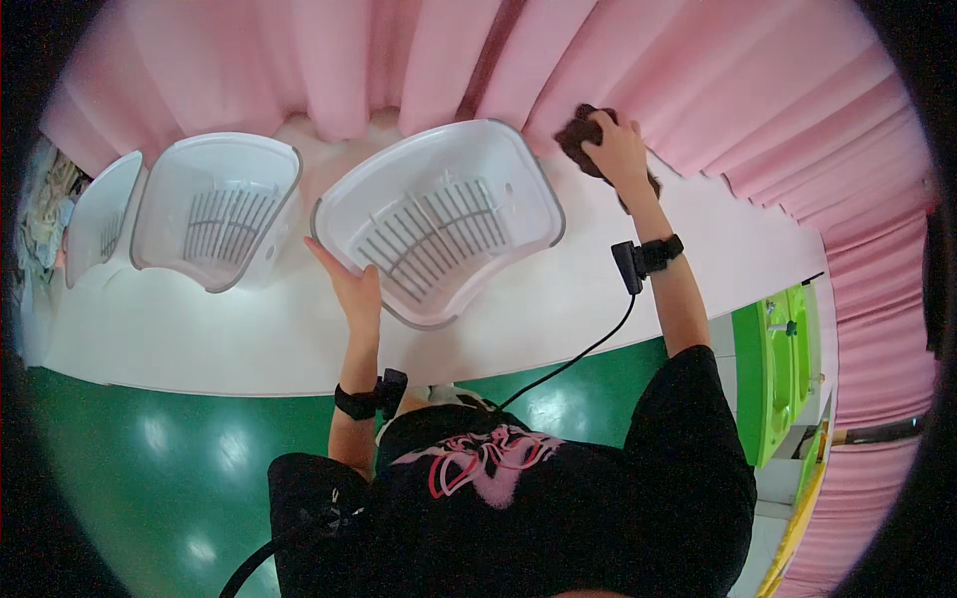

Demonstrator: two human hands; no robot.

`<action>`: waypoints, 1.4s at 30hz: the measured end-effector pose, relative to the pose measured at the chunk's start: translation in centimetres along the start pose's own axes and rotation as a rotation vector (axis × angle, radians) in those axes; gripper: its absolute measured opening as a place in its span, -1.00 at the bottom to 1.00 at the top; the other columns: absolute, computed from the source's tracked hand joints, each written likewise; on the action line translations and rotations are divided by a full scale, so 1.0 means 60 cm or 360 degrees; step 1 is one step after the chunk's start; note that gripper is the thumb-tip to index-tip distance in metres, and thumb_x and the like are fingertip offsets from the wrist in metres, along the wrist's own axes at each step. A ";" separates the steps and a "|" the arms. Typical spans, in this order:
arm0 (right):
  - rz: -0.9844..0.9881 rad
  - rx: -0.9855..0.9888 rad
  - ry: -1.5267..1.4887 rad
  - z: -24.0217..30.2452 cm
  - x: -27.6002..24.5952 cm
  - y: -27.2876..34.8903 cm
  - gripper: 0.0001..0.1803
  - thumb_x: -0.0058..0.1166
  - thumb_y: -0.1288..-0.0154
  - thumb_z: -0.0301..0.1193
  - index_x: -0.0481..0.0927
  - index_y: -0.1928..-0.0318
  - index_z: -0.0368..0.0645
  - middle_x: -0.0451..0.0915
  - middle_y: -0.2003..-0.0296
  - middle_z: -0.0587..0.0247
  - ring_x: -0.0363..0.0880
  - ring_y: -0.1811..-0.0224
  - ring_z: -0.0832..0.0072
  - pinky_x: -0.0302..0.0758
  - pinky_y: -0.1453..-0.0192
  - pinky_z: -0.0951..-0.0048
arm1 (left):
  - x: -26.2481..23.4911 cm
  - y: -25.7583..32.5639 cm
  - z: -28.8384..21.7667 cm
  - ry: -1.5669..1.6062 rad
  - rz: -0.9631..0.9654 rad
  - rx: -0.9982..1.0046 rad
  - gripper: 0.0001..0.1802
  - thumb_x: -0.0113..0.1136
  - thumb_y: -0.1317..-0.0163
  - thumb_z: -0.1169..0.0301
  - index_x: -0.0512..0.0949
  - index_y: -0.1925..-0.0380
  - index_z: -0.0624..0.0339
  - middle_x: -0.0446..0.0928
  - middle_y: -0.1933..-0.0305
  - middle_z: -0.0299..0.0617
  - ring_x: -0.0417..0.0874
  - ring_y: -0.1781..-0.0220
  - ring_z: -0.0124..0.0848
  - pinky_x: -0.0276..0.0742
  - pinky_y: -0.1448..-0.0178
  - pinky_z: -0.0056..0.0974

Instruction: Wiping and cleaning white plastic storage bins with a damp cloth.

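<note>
A white plastic basket (334, 199) with a grey rim and a slotted bottom stands on the white table. My left hand (351, 289) holds this basket at its near left corner, thumb by the rim and fingers along the outer side. Out to the far right, by the curtain, my right hand (620, 149) is closed on a dark brown, fuzzy thing that looks like a plush toy (576, 135). Part of the brown thing is hidden under the hand, and some of it shows beyond the wrist.
Two similar white baskets, one in the middle left (164, 204) and one farther left (95, 214), share the table (219, 339). A pile of cloth (45, 214) lies at the far left. Pink curtain (349, 60) hangs along the back. A green sink unit (773, 369) stands at right.
</note>
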State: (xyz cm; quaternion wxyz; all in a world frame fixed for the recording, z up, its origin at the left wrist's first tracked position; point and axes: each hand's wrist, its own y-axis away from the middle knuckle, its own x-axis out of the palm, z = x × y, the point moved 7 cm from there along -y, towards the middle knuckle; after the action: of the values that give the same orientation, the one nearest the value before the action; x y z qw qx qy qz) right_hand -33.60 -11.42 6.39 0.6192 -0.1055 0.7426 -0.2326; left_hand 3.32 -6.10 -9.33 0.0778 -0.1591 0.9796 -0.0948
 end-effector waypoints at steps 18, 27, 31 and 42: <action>0.0270 -0.0875 0.0765 0.202 0.138 0.062 -0.78 -0.09 0.02 -0.36 0.57 0.35 -0.09 0.40 0.22 0.26 0.27 0.10 0.33 0.21 0.12 0.32 | 0.003 0.001 -0.034 0.0017 -0.0008 0.0238 -0.08 -0.18 0.31 0.70 -0.29 -0.18 0.33 -0.05 -0.19 0.27 -0.01 -0.25 -0.01 -0.10 -0.25 -0.26; 0.0329 0.0106 0.0002 -0.137 0.124 0.039 -0.69 0.01 0.11 -0.31 0.50 0.29 -0.16 0.43 0.18 0.19 0.33 0.07 0.19 0.37 0.12 0.23 | 0.008 -0.002 -0.024 -0.0031 0.0013 0.0132 -0.06 -0.14 0.31 0.70 -0.30 -0.18 0.31 -0.01 -0.17 0.26 0.03 -0.23 0.01 -0.06 -0.24 -0.24; 0.0346 0.0626 -0.1011 -0.211 0.188 0.106 -0.63 0.02 0.09 -0.24 0.46 0.25 -0.20 0.50 0.31 -0.03 0.47 0.26 0.12 0.38 0.15 0.25 | 0.008 -0.003 -0.022 -0.0077 0.0035 0.0093 -0.06 -0.14 0.30 0.69 -0.30 -0.18 0.30 -0.02 -0.18 0.24 0.03 -0.23 0.01 -0.07 -0.24 -0.24; 0.1014 0.0784 -0.0283 -0.159 0.282 0.267 -0.33 0.12 0.13 -0.14 0.23 -0.05 -0.02 0.06 -0.16 0.06 0.02 -0.18 0.06 0.13 -0.10 0.06 | 0.003 0.002 -0.013 -0.0076 0.0058 0.0050 -0.09 -0.16 0.27 0.70 -0.27 -0.19 0.30 -0.10 -0.22 0.24 -0.06 -0.27 -0.01 -0.13 -0.27 -0.25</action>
State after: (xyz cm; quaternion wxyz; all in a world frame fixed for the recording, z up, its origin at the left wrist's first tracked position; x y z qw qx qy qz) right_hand -44.28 -2.99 -14.79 0.7287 0.2616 0.6037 -0.1900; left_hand 2.95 -5.90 -8.60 0.1053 -0.1421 0.9786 -0.1049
